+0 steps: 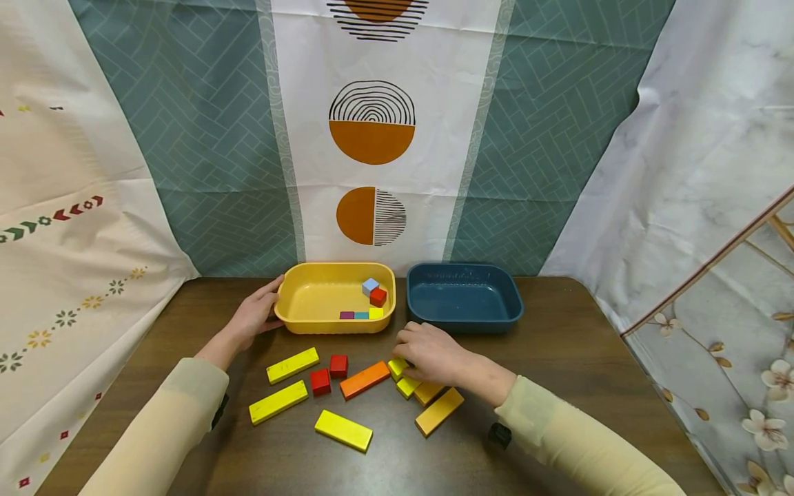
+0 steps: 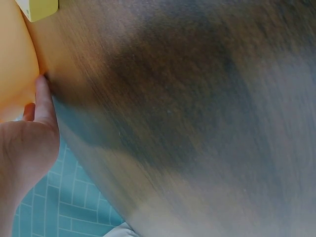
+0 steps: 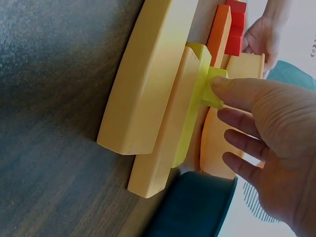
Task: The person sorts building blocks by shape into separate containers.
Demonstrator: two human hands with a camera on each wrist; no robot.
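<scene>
The small yellow cube, which seems of painted wood point(image 1: 397, 367), is on the brown table, in front of the gap between the 2 trays. It lies directly at the fingertips of the right hand point(image 1: 430, 355), on the thumb side. Being a cube, as it appears, it shows me no clear long axis. The right hand is the near hand; the left hand point(image 1: 256, 313) is well apart from it.

The right thumb lies against the cube, and the tip of the forefinger comes at its other edge, so I judge that these 2 pinch it lightly. The other fingers are spread apart from it. Whether the cube is lifted a little, I cannot tell.

Just beside the cube, on the nearer side, lies a long yellow bar point(image 3: 193, 108), then 2 light orange bars, the outermost 1 point(image 1: 439, 412) fully in sight. On the left, a deep orange bar point(image 1: 364, 380) points its far end towards the cube.

Farther left are 2 red cubes point(image 1: 320, 381) and more yellow bars point(image 1: 278, 402). Behind them stands the yellow oval-cornered tray point(image 1: 310, 329), with small blocks inside at its right end. The left hand touches its left end, fingers and thumb apart. Next to it is the dark blue tray point(image 1: 465, 325).
</scene>
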